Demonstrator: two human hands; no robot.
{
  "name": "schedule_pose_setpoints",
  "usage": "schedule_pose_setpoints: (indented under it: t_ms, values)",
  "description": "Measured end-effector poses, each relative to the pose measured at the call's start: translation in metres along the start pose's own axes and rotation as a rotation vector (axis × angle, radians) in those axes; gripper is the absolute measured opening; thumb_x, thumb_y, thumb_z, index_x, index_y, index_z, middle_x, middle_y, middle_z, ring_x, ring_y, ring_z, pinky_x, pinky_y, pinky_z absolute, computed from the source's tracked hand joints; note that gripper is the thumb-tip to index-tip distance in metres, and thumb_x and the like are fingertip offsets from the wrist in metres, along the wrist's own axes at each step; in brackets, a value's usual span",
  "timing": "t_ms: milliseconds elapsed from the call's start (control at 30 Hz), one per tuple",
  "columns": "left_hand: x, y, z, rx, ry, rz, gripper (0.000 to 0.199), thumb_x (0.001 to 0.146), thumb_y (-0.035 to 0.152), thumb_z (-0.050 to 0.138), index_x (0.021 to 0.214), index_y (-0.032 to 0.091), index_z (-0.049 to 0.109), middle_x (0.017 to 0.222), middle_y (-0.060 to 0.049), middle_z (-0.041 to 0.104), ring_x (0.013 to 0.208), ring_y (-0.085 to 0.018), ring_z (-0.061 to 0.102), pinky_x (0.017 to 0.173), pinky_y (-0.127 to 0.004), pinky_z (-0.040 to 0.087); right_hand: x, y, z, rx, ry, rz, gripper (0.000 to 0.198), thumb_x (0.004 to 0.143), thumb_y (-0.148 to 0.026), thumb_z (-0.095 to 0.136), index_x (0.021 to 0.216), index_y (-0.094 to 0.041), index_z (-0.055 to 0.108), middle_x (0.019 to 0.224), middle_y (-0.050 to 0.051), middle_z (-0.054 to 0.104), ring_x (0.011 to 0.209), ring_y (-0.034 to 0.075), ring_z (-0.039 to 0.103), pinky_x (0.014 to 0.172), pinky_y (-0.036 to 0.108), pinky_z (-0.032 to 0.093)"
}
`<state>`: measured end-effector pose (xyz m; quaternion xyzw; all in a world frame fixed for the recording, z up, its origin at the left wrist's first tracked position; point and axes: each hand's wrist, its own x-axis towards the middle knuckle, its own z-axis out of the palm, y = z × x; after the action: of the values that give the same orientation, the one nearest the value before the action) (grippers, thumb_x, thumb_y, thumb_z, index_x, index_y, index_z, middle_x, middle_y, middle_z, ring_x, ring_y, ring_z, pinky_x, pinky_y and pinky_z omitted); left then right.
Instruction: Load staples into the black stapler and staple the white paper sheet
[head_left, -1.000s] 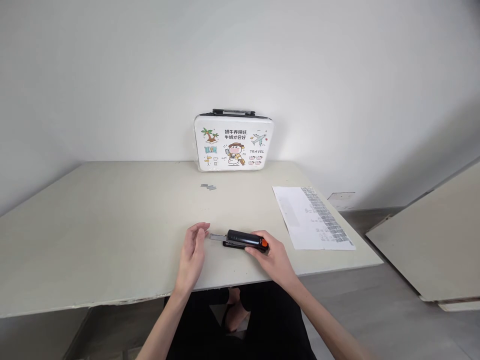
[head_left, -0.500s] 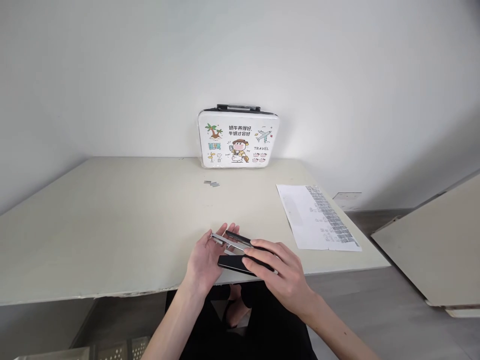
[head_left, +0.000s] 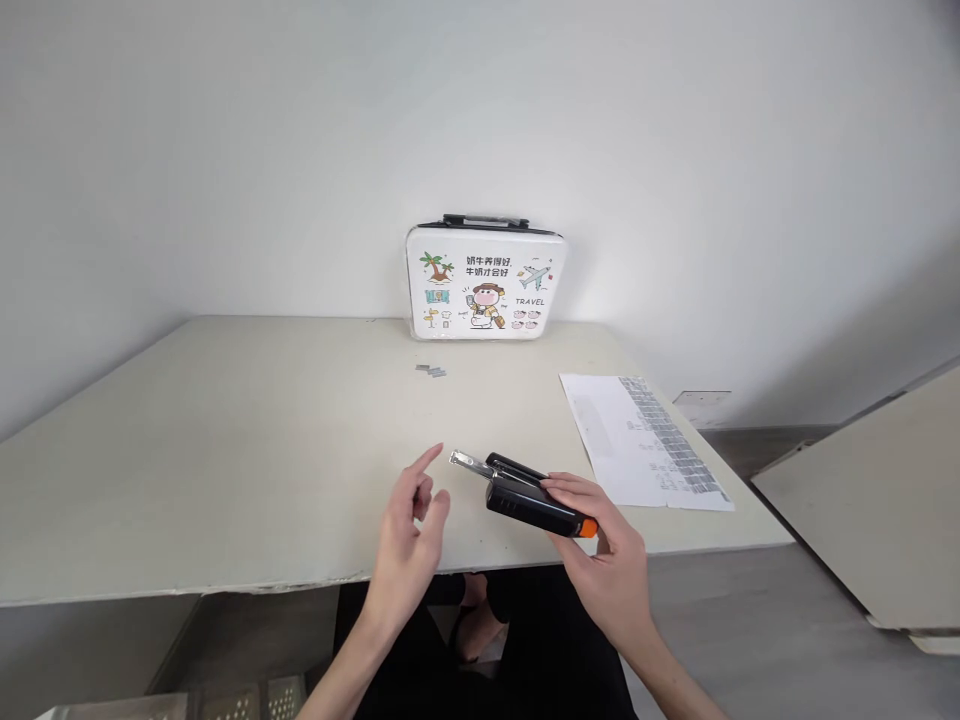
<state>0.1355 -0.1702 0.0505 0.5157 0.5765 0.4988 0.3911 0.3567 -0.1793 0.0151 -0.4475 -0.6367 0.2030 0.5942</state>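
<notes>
My right hand is closed around the rear of a black stapler with an orange piece at its back end. The stapler is spread apart, and its metal rail sticks out to the left past the black body. My left hand is just left of the rail's tip, apart from it. Its index finger points out and its other fingers are curled, with nothing held. Several small strips of staples lie further back on the table.
A white case with cartoon prints and a black handle stands against the wall at the back. A printed sheet of paper lies on the right of the table. Beyond the right edge stands a pale panel.
My left hand has come away from the stapler, and its fingers have partly curled. My right hand has turned the stapler and moved it slightly right, so its orange end now shows.
</notes>
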Motion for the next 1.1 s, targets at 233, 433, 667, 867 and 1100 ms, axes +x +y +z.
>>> schedule_pose_setpoints:
  t_ms: [233,433,667,867,1100]
  values:
    - [0.004,-0.010,0.014,0.097,-0.179,0.180,0.044,0.099,0.035,0.051,0.139,0.028,0.065,0.084,-0.001,0.043,0.072,-0.018,0.044,0.064,-0.030,0.041,0.010,0.003,0.017,0.068,-0.055,0.167,0.021,0.092,-0.029,0.071,0.113,-0.026,0.073,0.123,0.010,0.073,0.120,0.028,0.067,0.102,0.046,0.056]
    - [0.033,-0.025,-0.026,-0.507,0.134,-0.158,0.029,0.089,0.033,0.070,0.115,0.019,0.073,0.076,0.004,0.037,0.065,-0.013,0.037,0.064,-0.026,0.039,0.042,0.032,0.051,0.032,-0.128,0.295,0.034,0.085,-0.045,0.077,0.110,-0.023,0.073,0.107,0.008,0.077,0.094,0.026,0.072,0.079,0.035,0.058]
    - [0.041,-0.045,-0.049,-1.261,0.211,-0.340,0.017,0.095,0.016,0.053,0.097,0.011,0.069,0.085,-0.004,0.053,0.071,-0.012,0.054,0.063,-0.024,0.050,0.105,0.074,0.141,-0.001,-0.252,0.182,0.034,0.081,-0.047,0.076,0.105,-0.024,0.072,0.105,0.005,0.078,0.095,0.027,0.070,0.091,0.040,0.054]
    - [0.040,-0.052,-0.046,-1.327,0.234,-0.367,0.023,0.099,0.022,0.051,0.101,0.011,0.071,0.095,-0.011,0.064,0.086,-0.018,0.065,0.077,-0.028,0.056,0.145,0.096,0.209,-0.041,-0.333,0.087,0.032,0.081,-0.037,0.074,0.110,-0.023,0.069,0.110,0.006,0.077,0.101,0.026,0.069,0.098,0.040,0.051]
    - [0.037,-0.054,-0.046,-1.306,0.230,-0.359,0.023,0.100,0.022,0.053,0.102,0.011,0.073,0.096,-0.011,0.067,0.087,-0.017,0.068,0.078,-0.028,0.056,0.172,0.100,0.239,-0.098,-0.415,0.064,0.031,0.082,-0.027,0.074,0.113,-0.023,0.070,0.110,0.007,0.075,0.101,0.026,0.067,0.098,0.044,0.051]
